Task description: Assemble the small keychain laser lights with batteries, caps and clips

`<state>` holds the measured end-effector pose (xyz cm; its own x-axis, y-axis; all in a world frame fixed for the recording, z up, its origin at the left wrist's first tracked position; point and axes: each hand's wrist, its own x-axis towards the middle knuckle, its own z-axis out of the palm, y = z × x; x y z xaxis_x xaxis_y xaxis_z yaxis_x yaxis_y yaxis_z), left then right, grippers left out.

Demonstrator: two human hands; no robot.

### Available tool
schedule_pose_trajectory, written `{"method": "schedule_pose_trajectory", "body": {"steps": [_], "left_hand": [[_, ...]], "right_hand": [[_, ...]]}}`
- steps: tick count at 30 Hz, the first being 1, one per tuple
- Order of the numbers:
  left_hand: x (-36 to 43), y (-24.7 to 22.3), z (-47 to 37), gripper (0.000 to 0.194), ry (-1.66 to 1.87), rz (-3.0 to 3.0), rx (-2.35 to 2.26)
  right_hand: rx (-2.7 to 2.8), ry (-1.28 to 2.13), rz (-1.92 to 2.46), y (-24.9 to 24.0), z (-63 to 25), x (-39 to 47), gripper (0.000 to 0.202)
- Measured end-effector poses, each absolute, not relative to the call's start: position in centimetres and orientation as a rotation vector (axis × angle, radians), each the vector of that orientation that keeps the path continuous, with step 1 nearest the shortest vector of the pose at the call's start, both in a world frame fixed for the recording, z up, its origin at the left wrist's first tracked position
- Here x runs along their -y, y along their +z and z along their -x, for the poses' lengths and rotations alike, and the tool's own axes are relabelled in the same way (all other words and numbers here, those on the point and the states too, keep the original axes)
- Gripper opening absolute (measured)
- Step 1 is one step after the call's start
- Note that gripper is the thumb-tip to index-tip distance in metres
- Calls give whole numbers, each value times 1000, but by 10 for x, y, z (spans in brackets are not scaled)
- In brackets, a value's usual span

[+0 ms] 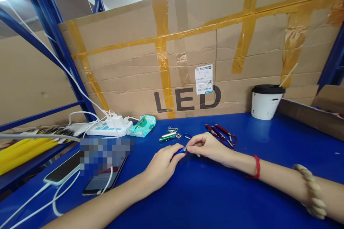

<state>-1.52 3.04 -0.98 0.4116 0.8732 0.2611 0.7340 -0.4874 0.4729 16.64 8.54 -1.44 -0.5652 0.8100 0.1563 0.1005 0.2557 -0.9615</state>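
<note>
My left hand (163, 164) is closed around a blue mini flashlight (180, 150), a short metal tube with a silver end pointing right. At that silver end, the thumb and fingertips of my right hand (205, 147) are pinched together; whether they grip a separate small part is hidden. Just behind my right fingers lies a blue carabiner clip (187, 136). Farther back are a green tube (167, 138), a silver tube (169, 134) and several button cells (178, 136). Several red penlights (222, 129) with clips rest beyond my right wrist.
Left on the blue table (188, 196) are phones (66, 168), white cables, a power strip (99, 128) and a green wipes packet (143, 126). A lidded cup (266, 103) stands back right, beside an open carton (311, 114). Cardboard (129, 75) walls the back.
</note>
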Motion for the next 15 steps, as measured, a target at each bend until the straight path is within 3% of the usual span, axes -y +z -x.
{"method": "schedule_pose_trajectory", "body": {"steps": [15], "left_hand": [[-23, -5, 17, 22, 585, -2539, -1276]], "right_hand": [[2040, 1450, 807, -12, -176, -93, 28]]}}
